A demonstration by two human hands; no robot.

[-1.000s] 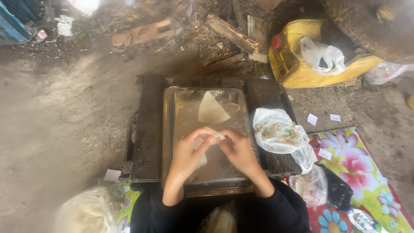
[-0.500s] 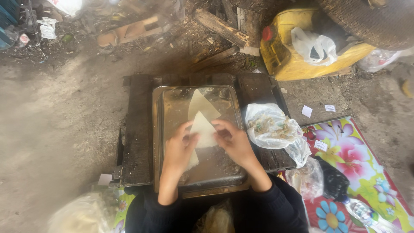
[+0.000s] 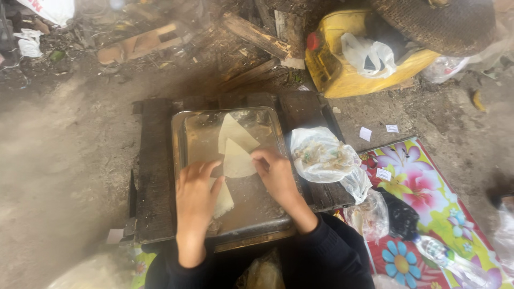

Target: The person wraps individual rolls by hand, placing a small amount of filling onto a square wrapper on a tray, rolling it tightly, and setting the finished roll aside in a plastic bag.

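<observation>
A metal tray (image 3: pixel 182 134) lies on a dark wooden stand (image 3: pixel 155 160). Three pale triangular pastry sheets rest on the tray: one at the far side (image 3: pixel 234 131), one in the middle (image 3: pixel 237 159), one nearer me (image 3: pixel 222 199). My right hand (image 3: pixel 276 174) presses its fingertips on the right edge of the middle sheet. Over the near sheet lies my left hand (image 3: pixel 194 195), flat with fingers spread, covering most of it. Neither hand lifts anything.
A clear plastic bag with filling (image 3: pixel 321 155) sits on the stand right of the tray. A flowered mat (image 3: pixel 423 208) lies at the right with more bags and a bottle. A yellow jerrycan (image 3: pixel 348 69) and wood scraps stand behind. Bare dirt ground is on the left.
My hands held a sheet together over the tray's middle. That sheet now lies flat on the tray, and my left hand has dropped onto the nearer sheet.
</observation>
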